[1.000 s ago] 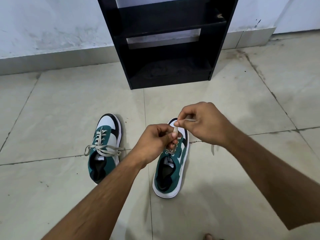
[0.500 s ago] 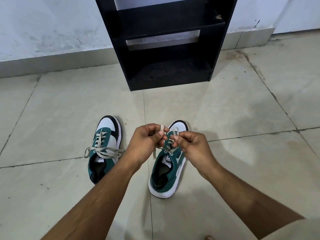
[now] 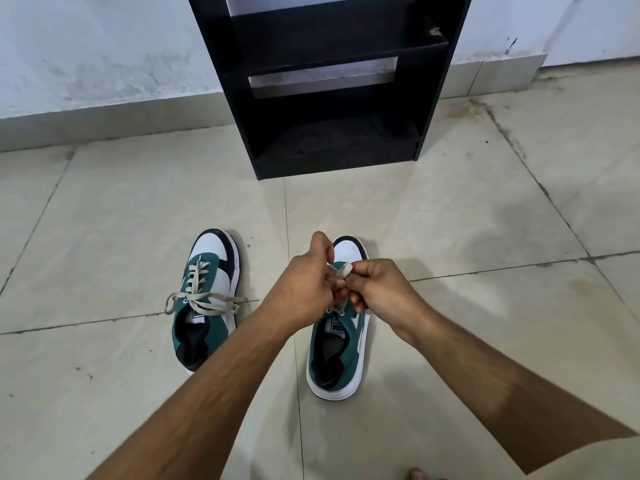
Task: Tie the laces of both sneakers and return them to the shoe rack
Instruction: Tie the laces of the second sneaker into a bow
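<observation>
Two green, white and black sneakers stand on the tiled floor, toes toward the wall. The left sneaker [image 3: 207,299] has its grey laces tied in a bow. Over the right sneaker [image 3: 337,355] my left hand [image 3: 304,285] and my right hand [image 3: 377,285] meet, fingers pinched on its grey lace [image 3: 343,270]. A loop of that lace shows between my thumbs; my hands hide the rest of the lacing. The black shoe rack [image 3: 332,84] stands against the wall straight ahead, its shelves bare.
A white wall with a pale skirting [image 3: 104,123] runs behind the rack. Beige floor tiles [image 3: 450,220] with dark grout lines lie between the sneakers and the rack. A toe [image 3: 415,474] shows at the bottom edge.
My right hand came down from above the toe of the right sneaker and closed in on my left hand. Both hands now work the lace together, slightly higher than half a second ago.
</observation>
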